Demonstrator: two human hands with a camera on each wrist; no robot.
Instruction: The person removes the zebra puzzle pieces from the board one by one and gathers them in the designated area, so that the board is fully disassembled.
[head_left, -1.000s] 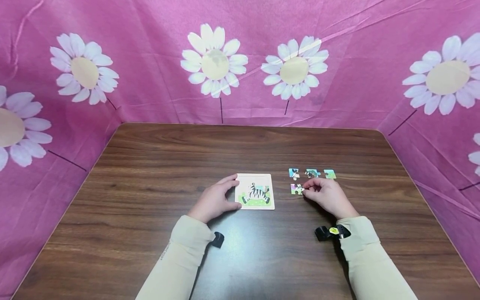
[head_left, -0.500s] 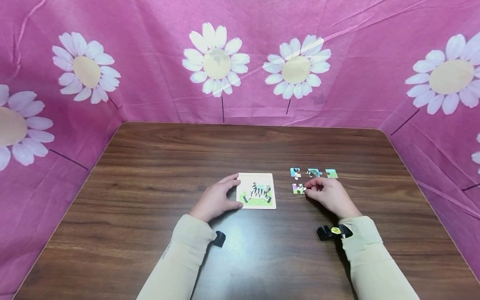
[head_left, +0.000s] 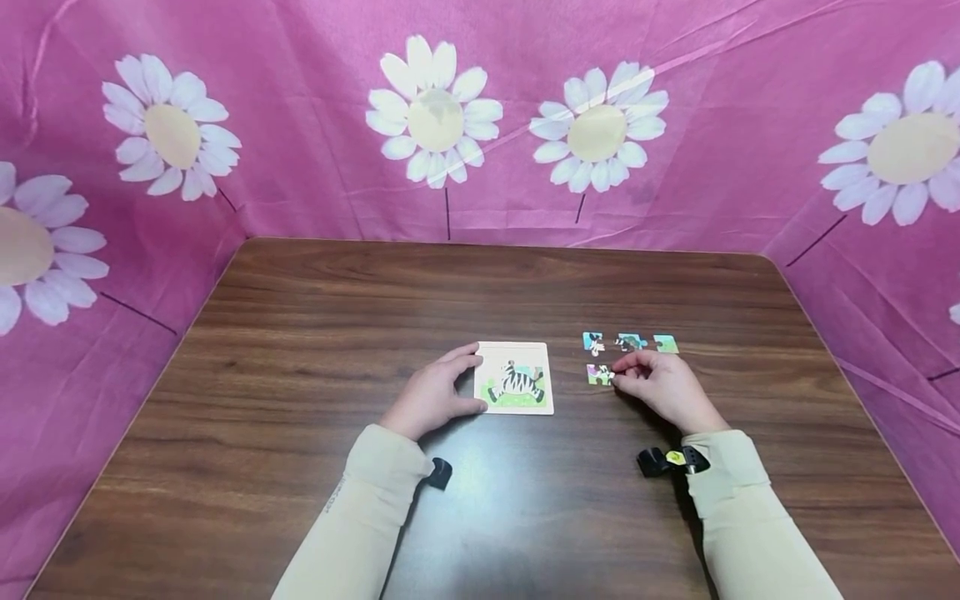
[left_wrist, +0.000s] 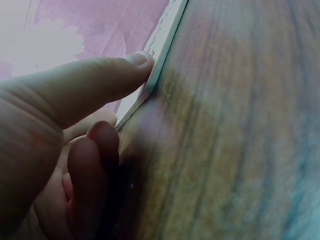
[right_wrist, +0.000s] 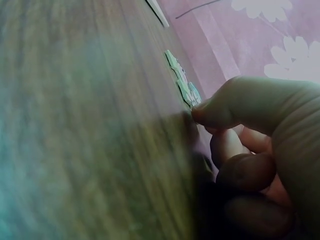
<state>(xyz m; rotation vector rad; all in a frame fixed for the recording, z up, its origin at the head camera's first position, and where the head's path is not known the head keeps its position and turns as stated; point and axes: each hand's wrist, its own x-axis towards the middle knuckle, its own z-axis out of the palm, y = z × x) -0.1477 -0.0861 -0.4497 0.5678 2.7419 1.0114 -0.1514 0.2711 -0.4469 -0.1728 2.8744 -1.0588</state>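
Note:
A square wooden puzzle board [head_left: 515, 409] with a zebra picture lies flat on the table. My left hand [head_left: 435, 396] grips its left side, thumb near the front corner and fingers near the back one. Up close in the left wrist view, the thumb presses against the board's edge [left_wrist: 165, 55]. To the right of the board, my right hand [head_left: 667, 387] pinches the right end of a pink and green puzzle piece [head_left: 597, 375] between thumb and index finger. The right wrist view has the puzzle piece [right_wrist: 187, 94] at the thumb tip, its held end hidden.
Three loose puzzle pieces lie in a row behind the right hand: a zebra-head piece [head_left: 593, 343], a dark-patterned blue piece [head_left: 631, 342] and a green piece [head_left: 665, 343]. The brown wooden table [head_left: 337, 308] is bordered by a pink cloth [head_left: 315, 167] with daisies.
The head view has shifted slightly, moving the whole scene a little in frame. Both hands keep their places at the board and the piece.

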